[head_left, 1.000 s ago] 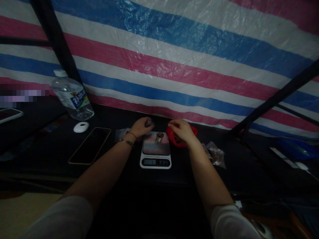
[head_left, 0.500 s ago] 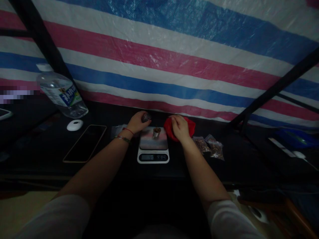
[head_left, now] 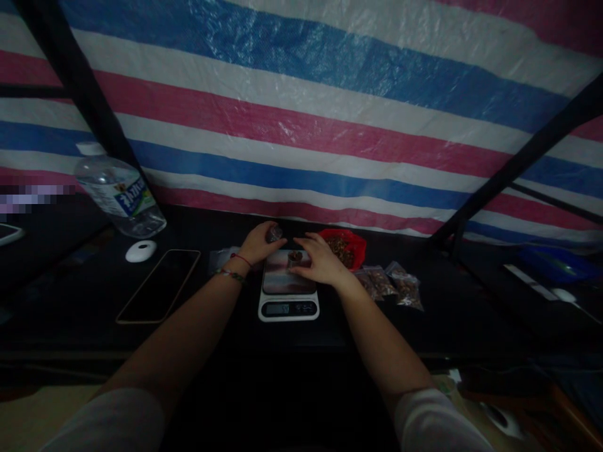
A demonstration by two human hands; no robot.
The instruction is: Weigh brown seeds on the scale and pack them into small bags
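Observation:
My left hand (head_left: 258, 243) is closed at the scale's back left corner, holding what looks like a small clear plastic bag (head_left: 274, 234). On the steel plate of the white kitchen scale (head_left: 288, 309) stands a small metal cup (head_left: 294, 258) with brown bits in it. My right hand (head_left: 321, 258) reaches over the plate from the right, thumb and fingers spread on either side of the cup; whether they touch it I cannot tell. Just behind that hand is a red bowl (head_left: 360, 248) of brown pieces, partly covered by the hand.
Several filled zip bags (head_left: 406, 290) lie right of the bowl. Flat clear bags (head_left: 221, 258) lie by my left wrist. Further left are a phone (head_left: 160, 285), a white oval device (head_left: 141, 251) and a water bottle (head_left: 125, 198). A striped plastic sheet (head_left: 301, 138) hangs behind the black table (head_left: 226, 342).
My right hand has moved left from above the red bowl to the metal cup, its fingers spreading. The bowl's contents now show. My left hand stays near the scale with its bag.

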